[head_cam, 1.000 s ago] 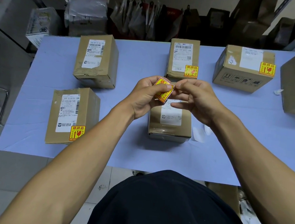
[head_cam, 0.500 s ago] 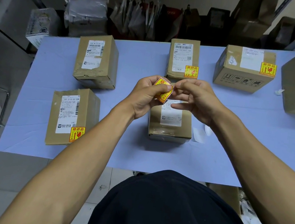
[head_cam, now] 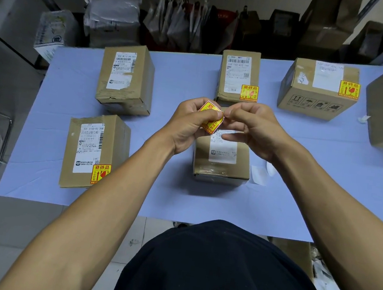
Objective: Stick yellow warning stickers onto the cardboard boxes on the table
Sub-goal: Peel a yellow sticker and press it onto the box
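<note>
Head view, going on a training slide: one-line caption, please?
Both hands, left and right, pinch a yellow sticker above an unstickered box on the table.

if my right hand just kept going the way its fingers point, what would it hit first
The right hand points leftward at the yellow sticker that the left hand holds, so it would likely meet that sticker first; its fingertips already seem to touch its edge.

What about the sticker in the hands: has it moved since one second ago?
No. The sticker stays between the left hand and the right hand, above the far edge of the middle box, as before.
</note>
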Demonstrator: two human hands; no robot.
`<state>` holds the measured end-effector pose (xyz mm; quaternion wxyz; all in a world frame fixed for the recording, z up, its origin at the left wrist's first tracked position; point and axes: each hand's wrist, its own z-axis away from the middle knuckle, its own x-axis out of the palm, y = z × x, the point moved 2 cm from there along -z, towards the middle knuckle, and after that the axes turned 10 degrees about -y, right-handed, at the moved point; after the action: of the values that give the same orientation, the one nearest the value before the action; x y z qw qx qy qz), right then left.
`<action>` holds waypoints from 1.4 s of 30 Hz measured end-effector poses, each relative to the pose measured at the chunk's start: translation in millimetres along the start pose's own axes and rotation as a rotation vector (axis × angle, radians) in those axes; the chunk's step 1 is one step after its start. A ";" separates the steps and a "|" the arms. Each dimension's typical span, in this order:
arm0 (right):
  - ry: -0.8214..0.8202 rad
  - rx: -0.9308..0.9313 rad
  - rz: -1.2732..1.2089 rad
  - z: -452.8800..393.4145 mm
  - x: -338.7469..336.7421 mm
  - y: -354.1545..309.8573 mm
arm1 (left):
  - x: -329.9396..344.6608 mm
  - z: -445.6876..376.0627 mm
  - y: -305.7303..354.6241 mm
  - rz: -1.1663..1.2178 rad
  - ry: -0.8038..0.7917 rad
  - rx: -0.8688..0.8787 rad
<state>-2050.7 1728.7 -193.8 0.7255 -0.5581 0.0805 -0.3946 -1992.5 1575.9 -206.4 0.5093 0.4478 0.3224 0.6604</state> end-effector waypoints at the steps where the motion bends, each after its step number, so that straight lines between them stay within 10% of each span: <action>1: -0.001 0.001 0.002 0.0 0.4 -0.3 | -0.1 0.0 -0.3 0.000 0.001 -0.001; 42: 0.046 -0.037 -0.168 5.8 -8.7 6.3 | 15.1 2.4 -2.7 0.152 0.169 0.132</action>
<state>-2050.3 1739.2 -200.0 0.6774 -0.5670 0.0573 -0.4652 -1990.4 1591.1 -203.9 0.3980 0.4463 0.3723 0.7098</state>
